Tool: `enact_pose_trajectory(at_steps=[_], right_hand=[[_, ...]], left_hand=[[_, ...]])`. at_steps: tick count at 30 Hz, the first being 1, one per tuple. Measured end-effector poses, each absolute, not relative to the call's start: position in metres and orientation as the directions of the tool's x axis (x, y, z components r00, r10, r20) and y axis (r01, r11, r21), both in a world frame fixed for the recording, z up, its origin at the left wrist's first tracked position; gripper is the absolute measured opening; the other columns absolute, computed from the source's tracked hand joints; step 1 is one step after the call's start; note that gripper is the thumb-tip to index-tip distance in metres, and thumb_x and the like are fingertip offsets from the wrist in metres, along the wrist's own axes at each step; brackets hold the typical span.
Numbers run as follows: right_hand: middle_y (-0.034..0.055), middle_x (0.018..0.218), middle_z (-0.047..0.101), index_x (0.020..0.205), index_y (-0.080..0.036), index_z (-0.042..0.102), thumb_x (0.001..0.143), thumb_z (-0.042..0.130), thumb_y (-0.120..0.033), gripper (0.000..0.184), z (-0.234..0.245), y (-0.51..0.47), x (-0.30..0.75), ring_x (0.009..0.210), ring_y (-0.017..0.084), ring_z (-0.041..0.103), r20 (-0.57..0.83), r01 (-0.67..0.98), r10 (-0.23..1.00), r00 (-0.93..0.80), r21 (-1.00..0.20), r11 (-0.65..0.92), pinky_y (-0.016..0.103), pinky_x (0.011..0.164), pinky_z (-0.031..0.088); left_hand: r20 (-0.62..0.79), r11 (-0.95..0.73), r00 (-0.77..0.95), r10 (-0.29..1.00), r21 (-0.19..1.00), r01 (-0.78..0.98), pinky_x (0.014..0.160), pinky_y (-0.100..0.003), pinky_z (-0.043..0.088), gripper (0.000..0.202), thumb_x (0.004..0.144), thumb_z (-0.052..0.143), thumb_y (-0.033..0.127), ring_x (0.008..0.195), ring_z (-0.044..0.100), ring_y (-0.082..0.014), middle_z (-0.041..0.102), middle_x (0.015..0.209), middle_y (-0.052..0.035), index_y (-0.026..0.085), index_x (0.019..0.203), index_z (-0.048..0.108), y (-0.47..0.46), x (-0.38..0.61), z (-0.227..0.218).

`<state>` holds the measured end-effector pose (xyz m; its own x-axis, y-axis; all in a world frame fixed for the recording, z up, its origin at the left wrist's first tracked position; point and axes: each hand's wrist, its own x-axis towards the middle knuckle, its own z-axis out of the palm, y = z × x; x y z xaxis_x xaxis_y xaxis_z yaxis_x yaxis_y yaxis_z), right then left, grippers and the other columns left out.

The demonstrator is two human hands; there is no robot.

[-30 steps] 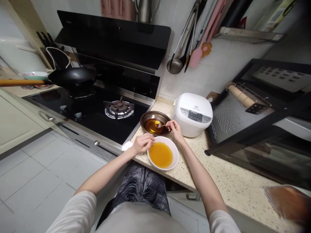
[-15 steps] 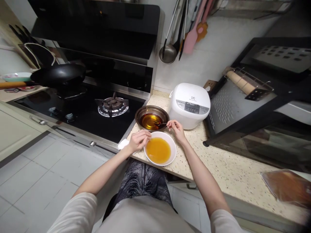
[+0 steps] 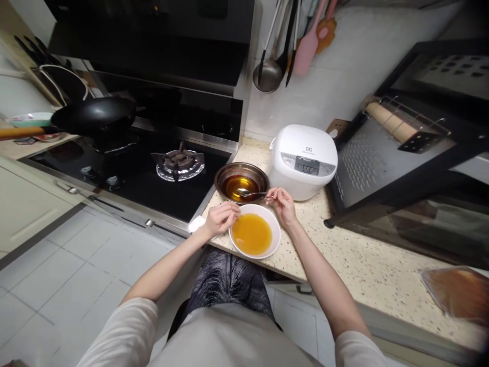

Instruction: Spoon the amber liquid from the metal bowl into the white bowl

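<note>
A white bowl (image 3: 277, 237) of cloudy orange-yellow liquid stands at the counter's front edge. My left hand (image 3: 220, 219) is closed at its left rim, fingertips pinching the edge. Just behind it sits a metal bowl (image 3: 222, 177) with clear, darker amber liquid. My right hand (image 3: 283, 205) grips the handle of a metal spoon (image 3: 256, 193) between thumb and fingers. The spoon's head is over the metal bowl, shiny and visible; whether it touches the liquid I cannot tell. A crumpled white tissue (image 3: 196, 224) lies beside my left wrist.
A white rice cooker (image 3: 303, 163) stands close behind my right hand. To the left are a gas burner (image 3: 180, 162) and a black wok (image 3: 95, 114) on the stove. A dark metal rack (image 3: 359, 168) and a plastic-wrapped brown item (image 3: 456, 293) are on the right.
The spoon's head, dark in the amber liquid before, now shows bright silver. My right hand has shifted slightly with it. My left hand stays at the white bowl's rim. The view has shifted a little.
</note>
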<state>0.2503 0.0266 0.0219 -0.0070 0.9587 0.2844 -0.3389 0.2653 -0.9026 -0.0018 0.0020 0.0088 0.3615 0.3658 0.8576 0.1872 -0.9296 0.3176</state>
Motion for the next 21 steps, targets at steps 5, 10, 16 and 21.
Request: enact_pose_trajectory(at_steps=[5,10,16,21], right_hand=[[0.0042,0.081,0.060,0.067,-0.021,0.053,0.086,0.068,-0.053,0.039,0.032,0.017,0.252,0.067,0.016,0.055,0.318,-0.336,0.948,-0.006,-0.893,0.298,0.034,0.065,0.051],[0.0052,0.077,0.057,0.066,-0.023,0.050,0.086,0.064,-0.058,0.043,0.044,0.011,0.257,0.067,0.018,0.053,0.364,-0.274,0.931,0.029,-0.893,0.358,0.035,0.060,0.049],[0.0041,0.066,0.050,0.063,-0.024,0.047,0.086,0.064,-0.056,0.043,0.056,0.009,0.271,0.058,0.018,0.044,0.387,-0.317,0.921,0.030,-0.871,0.376,0.033,0.050,0.039],[0.0025,0.058,0.040,0.060,-0.024,0.045,0.085,0.065,-0.056,0.045,0.065,0.006,0.281,0.056,0.018,0.038,0.407,-0.367,0.913,-0.006,-0.850,0.377,0.030,0.045,0.031]], left_hand=[[0.854,-0.927,0.365,0.372,0.324,0.187,0.082,-0.037,0.062,0.024,0.097,0.048,0.012,0.094,0.072,-0.0206,0.075,0.090,-0.0099,0.015,0.089,0.070,0.003,-0.002,0.008],[0.852,-0.923,0.356,0.383,0.340,0.180,0.081,-0.036,0.062,0.027,0.099,0.047,0.018,0.093,0.073,-0.0203,0.076,0.090,-0.0096,0.016,0.087,0.071,0.003,-0.001,0.006],[0.858,-0.929,0.357,0.368,0.324,0.179,0.080,-0.036,0.062,0.024,0.097,0.048,0.013,0.093,0.073,-0.0207,0.076,0.090,-0.0098,0.015,0.089,0.070,0.004,-0.002,0.006],[0.851,-0.927,0.370,0.374,0.328,0.182,0.082,-0.037,0.062,0.023,0.096,0.048,0.011,0.094,0.072,-0.0209,0.076,0.090,-0.0098,0.015,0.088,0.070,0.003,-0.003,0.008]])
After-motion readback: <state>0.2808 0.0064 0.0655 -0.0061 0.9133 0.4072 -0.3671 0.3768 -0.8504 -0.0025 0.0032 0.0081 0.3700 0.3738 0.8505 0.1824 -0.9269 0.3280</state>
